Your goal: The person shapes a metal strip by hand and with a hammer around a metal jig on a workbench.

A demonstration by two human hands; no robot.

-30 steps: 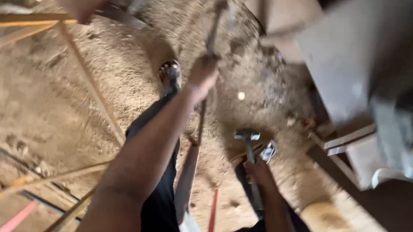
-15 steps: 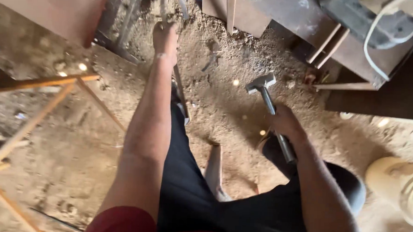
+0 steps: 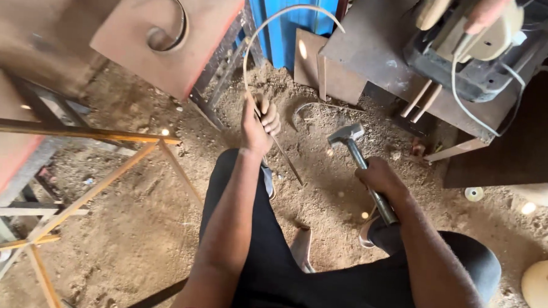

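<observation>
Head view: left hand (image 3: 258,124) seemingly nearer, curved rod (image 3: 273,24) newly visible

The ground is loose sandy dirt (image 3: 321,193). On it lie 1 curved metal strip (image 3: 316,106), flat rusty steel plates (image 3: 312,66) leaning near a blue sheet, a thin-barred welded frame (image 3: 94,183), and 1 small pale disc (image 3: 473,193).

A: Lighting: warm daylight, fairly bright; small round sun spots dapple the sandy floor (image 3: 321,199).
B: Shadows soft. Frame sharp at centre; the rust-brown plate (image 3: 168,32) at top left looks slightly smeared, and edges bow with wide-angle distortion.
</observation>
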